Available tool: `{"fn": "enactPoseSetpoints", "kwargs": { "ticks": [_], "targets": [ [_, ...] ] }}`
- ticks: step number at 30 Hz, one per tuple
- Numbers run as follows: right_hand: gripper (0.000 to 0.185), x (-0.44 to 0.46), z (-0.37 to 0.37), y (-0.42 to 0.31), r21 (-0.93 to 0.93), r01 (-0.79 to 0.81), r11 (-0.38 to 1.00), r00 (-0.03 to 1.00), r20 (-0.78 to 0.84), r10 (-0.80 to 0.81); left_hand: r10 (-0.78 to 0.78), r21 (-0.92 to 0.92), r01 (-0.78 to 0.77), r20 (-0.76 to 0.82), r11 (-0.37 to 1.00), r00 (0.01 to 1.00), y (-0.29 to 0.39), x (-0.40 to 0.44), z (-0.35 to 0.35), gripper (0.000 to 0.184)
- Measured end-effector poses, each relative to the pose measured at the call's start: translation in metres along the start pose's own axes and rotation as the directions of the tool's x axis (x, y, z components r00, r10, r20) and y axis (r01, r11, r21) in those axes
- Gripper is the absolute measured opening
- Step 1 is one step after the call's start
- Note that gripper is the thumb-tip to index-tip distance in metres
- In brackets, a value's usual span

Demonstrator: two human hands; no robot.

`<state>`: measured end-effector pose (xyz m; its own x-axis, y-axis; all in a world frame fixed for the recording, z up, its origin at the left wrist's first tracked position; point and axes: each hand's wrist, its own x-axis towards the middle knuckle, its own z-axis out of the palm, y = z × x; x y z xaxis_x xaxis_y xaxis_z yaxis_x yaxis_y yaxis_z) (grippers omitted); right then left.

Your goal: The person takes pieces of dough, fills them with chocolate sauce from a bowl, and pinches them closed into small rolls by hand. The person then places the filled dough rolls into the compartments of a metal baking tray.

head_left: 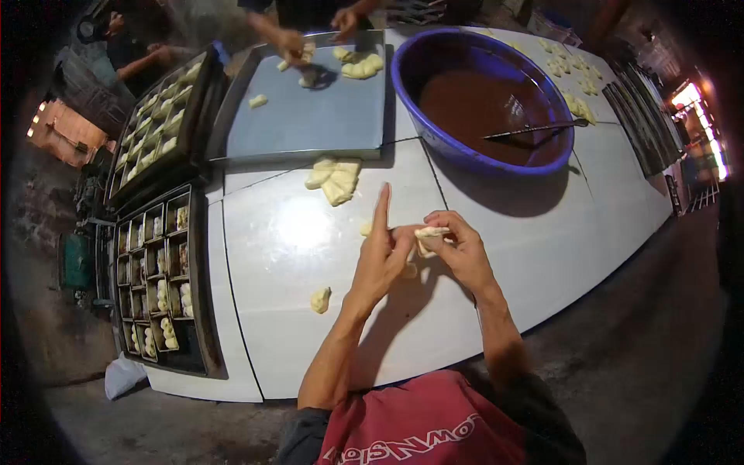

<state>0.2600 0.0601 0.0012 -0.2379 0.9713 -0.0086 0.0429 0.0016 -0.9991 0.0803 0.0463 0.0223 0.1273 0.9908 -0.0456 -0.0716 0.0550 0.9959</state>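
Note:
My right hand (pixel 463 254) pinches a small piece of pale dough (pixel 431 239) between thumb and fingers, above the white table. Beside it on the left is my left hand (pixel 377 260), its index finger stretched straight up and its thumb apart. Another left finger reaches across to the dough's edge; whether it grips there I cannot make out. Below and behind the hands, small dough pieces (pixel 409 270) are partly hidden. One loose dough lump (pixel 320 300) lies left of my left wrist, and a cluster of dough pieces (pixel 335 180) sits farther back.
A purple basin (pixel 570 147) of brown filling, with a long utensil (pixel 535 129) in it, stands back right. Behind left is a metal tray (pixel 310 116), where another person's hands (pixel 291 45) handle dough. Compartmented pans (pixel 159 267) line the left side. More dough pieces (pixel 570 62) lie far right.

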Motion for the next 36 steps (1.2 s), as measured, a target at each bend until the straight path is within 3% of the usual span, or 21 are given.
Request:
{"fn": "enactPoseSetpoints", "kwargs": {
  "ticks": [1, 2, 4, 6, 9, 10, 13, 14, 17, 18, 20, 22, 24, 25, 27, 28, 31, 32, 35, 36],
  "targets": [
    [0.022, 0.000, -0.002, 0.000, -0.049, 0.060, 0.997, 0.998, -0.001, -0.060, 0.027, -0.086, -0.029, -0.028, 0.996, 0.999, -0.004, 0.003, 0.004, 0.072],
    [0.017, -0.004, 0.000, -0.003, -0.021, -0.043, 0.999, 0.994, -0.098, 0.040, 0.061, -0.069, -0.068, -0.095, 0.995, 0.994, -0.006, 0.005, 0.009, 0.072],
    [0.017, -0.005, 0.006, -0.009, 0.155, -0.018, 0.988, 0.989, -0.140, 0.040, 0.131, -0.025, -0.140, -0.231, 0.990, 0.964, 0.004, 0.008, 0.025, 0.073],
    [0.018, -0.006, 0.011, -0.010, 0.322, -0.022, 0.947, 0.981, -0.178, 0.083, 0.296, -0.048, -0.313, -0.218, 0.949, 0.930, -0.004, 0.014, 0.046, 0.074],
    [0.018, -0.011, 0.022, -0.039, 0.696, -0.031, 0.717, 0.977, -0.131, 0.170, 0.486, -0.008, -0.496, -0.184, 0.868, 0.854, -0.034, 0.018, 0.070, 0.083],
    [0.015, -0.008, 0.020, -0.045, 0.727, -0.049, 0.685, 0.973, -0.119, 0.196, 0.478, -0.154, -0.529, -0.275, 0.835, 0.834, -0.038, 0.023, 0.082, 0.090],
    [0.014, 0.002, -0.002, -0.047, 0.719, -0.106, 0.687, 0.989, 0.002, 0.151, 0.495, -0.138, -0.528, -0.213, 0.838, 0.842, -0.049, 0.036, 0.088, 0.098],
    [0.015, 0.008, -0.011, -0.049, 0.702, -0.136, 0.699, 0.988, 0.043, 0.149, 0.400, -0.276, -0.430, -0.161, 0.860, 0.902, -0.057, 0.037, 0.090, 0.100],
    [0.014, 0.047, -0.045, -0.062, 0.553, 0.016, 0.833, 0.995, -0.095, 0.044, 0.102, -0.296, -0.106, -0.028, 0.949, 0.994, -0.047, 0.031, 0.085, 0.098],
    [0.013, 0.064, -0.061, -0.072, 0.347, 0.040, 0.937, 0.991, -0.133, 0.006, 0.079, -0.227, -0.076, 0.004, 0.971, 0.997, -0.041, 0.027, 0.075, 0.090],
    [0.015, 0.102, -0.101, -0.083, -0.062, 0.019, 0.998, 0.990, -0.138, -0.028, -0.026, -0.233, 0.019, -0.026, 0.972, 0.999, -0.029, 0.020, 0.063, 0.069],
    [0.019, 0.137, -0.126, -0.075, -0.449, -0.052, 0.892, 0.998, -0.052, 0.032, -0.104, -0.200, 0.089, -0.066, 0.976, 0.992, -0.027, 0.018, 0.048, 0.055],
    [0.024, 0.165, -0.141, -0.058, -0.782, -0.072, 0.619, 0.987, 0.034, 0.158, -0.106, -0.134, 0.089, -0.125, 0.987, 0.986, -0.023, 0.018, 0.038, 0.042],
    [0.030, 0.183, -0.163, -0.014, -0.873, 0.098, 0.477, 0.969, 0.193, 0.153, -0.098, -0.101, 0.086, -0.121, 0.991, 0.988, -0.024, 0.019, 0.034, 0.041],
    [0.031, 0.178, -0.158, -0.022, -0.914, 0.124, 0.386, 0.851, 0.299, 0.433, -0.086, -0.037, 0.082, -0.118, 0.996, 0.989, -0.031, 0.019, 0.027, 0.040],
    [0.029, 0.177, -0.160, -0.025, -0.879, 0.137, 0.456, 0.848, 0.342, 0.404, -0.072, -0.054, 0.066, -0.105, 0.996, 0.992, -0.037, 0.020, 0.026, 0.039],
    [0.024, 0.166, -0.154, -0.061, -0.746, -0.139, 0.651, 0.878, 0.211, 0.430, -0.113, 0.017, 0.115, -0.070, 0.993, 0.991, -0.030, 0.019, 0.023, 0.038],
    [0.022, 0.157, -0.146, -0.068, -0.757, -0.186, 0.627, 0.911, 0.106, 0.399, -0.199, -0.059, 0.195, -0.056, 0.979, 0.978, -0.023, 0.019, 0.026, 0.037],
    [0.026, 0.136, -0.141, -0.073, -0.575, -0.128, 0.808, 0.975, 0.079, 0.210, -0.108, -0.055, 0.108, -0.009, 0.993, 0.994, -0.026, 0.027, 0.037, 0.038],
    [0.021, 0.133, -0.144, -0.065, -0.401, -0.077, 0.913, 0.992, 0.059, 0.110, -0.090, -0.017, 0.091, 0.016, 0.996, 0.996, -0.025, 0.031, 0.041, 0.038]
  ]
}}
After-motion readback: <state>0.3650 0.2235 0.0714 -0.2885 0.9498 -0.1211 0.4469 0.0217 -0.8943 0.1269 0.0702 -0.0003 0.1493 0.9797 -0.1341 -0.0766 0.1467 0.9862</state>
